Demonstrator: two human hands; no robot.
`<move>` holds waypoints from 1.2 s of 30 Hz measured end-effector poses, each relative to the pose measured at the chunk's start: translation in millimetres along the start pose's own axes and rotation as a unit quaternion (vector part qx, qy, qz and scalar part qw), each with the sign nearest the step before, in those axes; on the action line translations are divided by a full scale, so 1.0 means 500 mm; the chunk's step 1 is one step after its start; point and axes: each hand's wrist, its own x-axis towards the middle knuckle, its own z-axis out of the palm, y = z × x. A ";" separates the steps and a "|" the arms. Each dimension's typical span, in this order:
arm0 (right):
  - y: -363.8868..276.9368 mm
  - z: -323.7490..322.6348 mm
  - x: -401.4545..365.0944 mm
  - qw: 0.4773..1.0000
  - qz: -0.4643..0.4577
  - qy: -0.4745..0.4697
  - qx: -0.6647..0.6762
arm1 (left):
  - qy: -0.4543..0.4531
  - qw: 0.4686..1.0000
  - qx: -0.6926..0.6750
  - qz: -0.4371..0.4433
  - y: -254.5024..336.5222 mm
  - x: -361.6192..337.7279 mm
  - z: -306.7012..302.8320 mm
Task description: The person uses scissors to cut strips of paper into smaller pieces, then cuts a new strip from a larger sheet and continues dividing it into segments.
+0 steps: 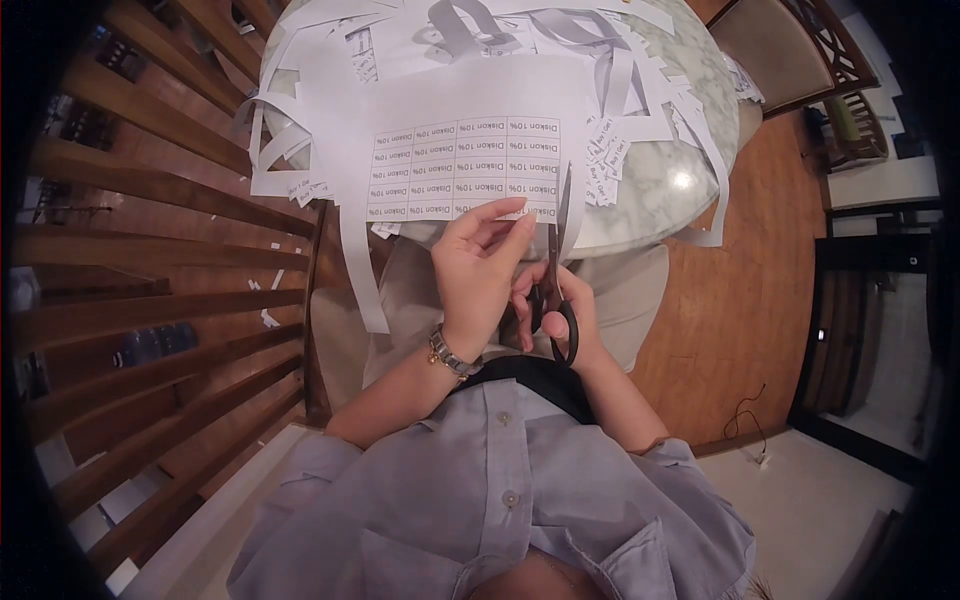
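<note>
L fingers (505, 215) are bent in a narrow pinch, thumb and forefinger gripping the near edge of the printed sheet (465, 165) at its lower R corner. The rest of the left hand (478, 275) is curled below it, w/ a metal bracelet (450, 355) on the wrist.

Far L: dark wooden slats (150, 250) run across the frame, w/ small paper scraps on the floor btwn them. Next, long white paper strips (360, 270) hang off the table edge and trail down past the person's lap. The sheet lies flat on the marble table (680, 170), its near edge over the rim. It carries a grid of small labels reading "Diskon 10%", approx. 4 cols wide, several rows deep.

Just R of the pinch are the scissors (555, 270), black handles, blades pointing up and away from the body along the sheet's R margin. The blades look nearly closed, tips at the paper; can't tell if they're actually biting into it. The right hand (575, 320) is wrapped on the handles, fingers through the loops, and sits just beside the L hand, touching or nearly so.

Further R: a cluster of cut slips (605, 150) on the tabletop next to the sheet, and more offcut strips draped over the rim. Beyond is a wooden chair (790, 50), then a wood floor (730, 300) w/ a thin cable (745, 420) lying on it.

Bottom of frame: the person's grey-blue buttoned shirt (500, 500).
</note>
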 end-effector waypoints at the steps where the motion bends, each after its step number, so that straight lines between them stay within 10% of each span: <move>1: 0.001 -0.001 0.000 1.000 0.000 0.000 0.000 | -0.003 1.000 0.003 0.006 -0.002 0.001 -0.002; 36: -0.012 0.006 -0.009 0.997 0.032 0.048 -0.045 | -0.022 1.000 -0.016 0.000 0.008 0.001 -0.001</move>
